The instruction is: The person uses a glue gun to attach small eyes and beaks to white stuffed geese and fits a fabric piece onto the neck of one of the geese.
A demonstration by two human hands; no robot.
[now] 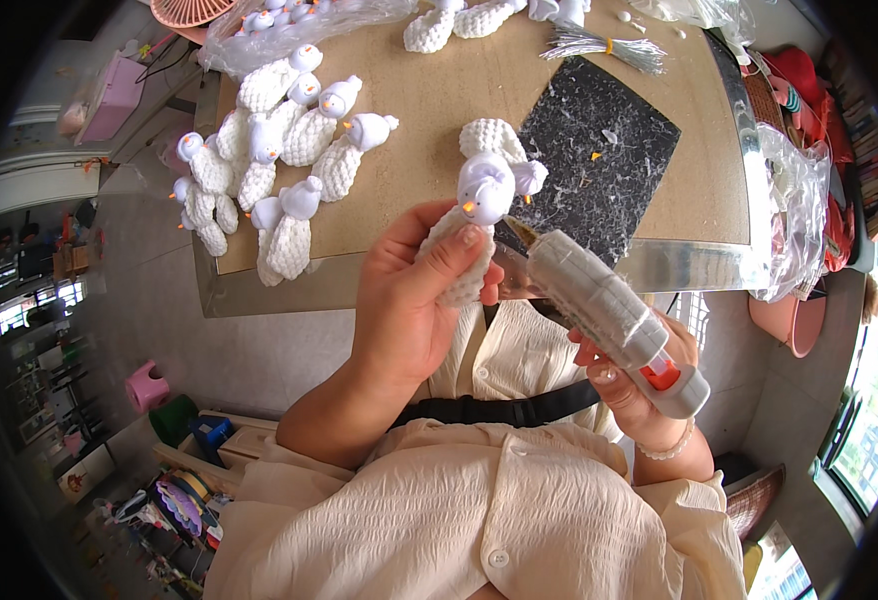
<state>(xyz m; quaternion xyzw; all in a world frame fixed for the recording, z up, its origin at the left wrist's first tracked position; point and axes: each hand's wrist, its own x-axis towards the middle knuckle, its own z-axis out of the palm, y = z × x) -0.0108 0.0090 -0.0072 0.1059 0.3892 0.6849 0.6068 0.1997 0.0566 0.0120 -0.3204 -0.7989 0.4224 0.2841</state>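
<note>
My left hand [416, 285] grips a small snowman figure by its white crocheted body [450, 281], with the thumb across the front. Its round white head [486, 187] has an orange nose, and a white knit cap with a pompom tops it. In my right hand [626, 375] is a white hot glue gun [596, 292], its barrel wrapped in worn covering. The brass nozzle [520, 231] points at the figure's neck from the right; I cannot tell whether it touches. Just behind the head, another white crocheted body [490, 139] lies on the table.
Finished-looking snowman figures [289, 135] cluster on the table's left [409, 105]. A black speckled board [596, 150] with glue strands lies behind the glue gun. Tied silver wires [610, 46], more white crocheted pieces [461, 21] and a plastic bag of heads [281, 19] occupy the far side.
</note>
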